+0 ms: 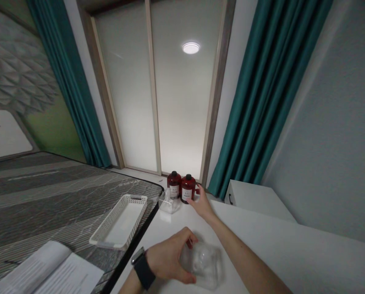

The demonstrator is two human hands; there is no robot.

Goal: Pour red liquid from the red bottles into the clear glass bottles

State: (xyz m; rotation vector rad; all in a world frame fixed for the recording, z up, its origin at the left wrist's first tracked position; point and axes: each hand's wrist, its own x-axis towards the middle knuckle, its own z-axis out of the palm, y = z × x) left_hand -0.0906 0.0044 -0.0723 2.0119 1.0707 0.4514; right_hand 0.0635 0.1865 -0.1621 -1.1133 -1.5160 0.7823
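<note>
My left hand (173,255), with a dark-banded watch on its wrist, curls its thumb and fingers around the left side of a clear plastic box (211,269) on the white table. The box looks blurred, and what is in it is hard to make out. Farther off, my right hand (203,206) grips the right side of a dark red bottle (187,185) with a black cap and white label, thumb in front. A second dark red bottle (173,181) stands upright just left of it. Before them sits a small clear tray (169,206) with whitish contents.
To the left is a bed (63,192) with a grey striped cover. On it lie a white basket (97,232) and an open book (50,271). A white cabinet (258,198) stands beyond the table (280,253), near green curtains (262,94) and frosted sliding doors (182,110).
</note>
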